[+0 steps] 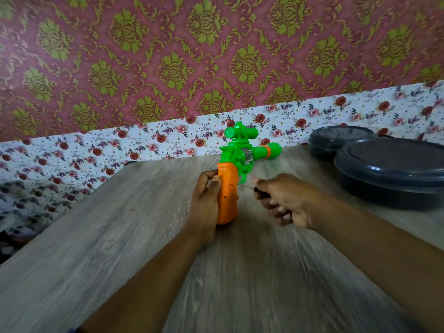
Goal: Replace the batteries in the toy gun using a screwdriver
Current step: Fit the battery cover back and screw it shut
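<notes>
A toy gun [242,152] with a green body, a scope on top and an orange grip stands over the middle of the wooden table [120,236], barrel pointing right. My left hand [206,203] grips the orange handle from the left. My right hand [283,200] is curled round a dark handle, apparently the screwdriver [260,192], just right of the grip; only a small black part shows between the fingers and its tip is hidden. The image is motion-blurred.
Two dark grey lidded round containers [389,171] sit at the table's right, the smaller one [341,138] behind. A flowered cloth [72,159] covers the surface beyond the table's far edge, below a patterned wall.
</notes>
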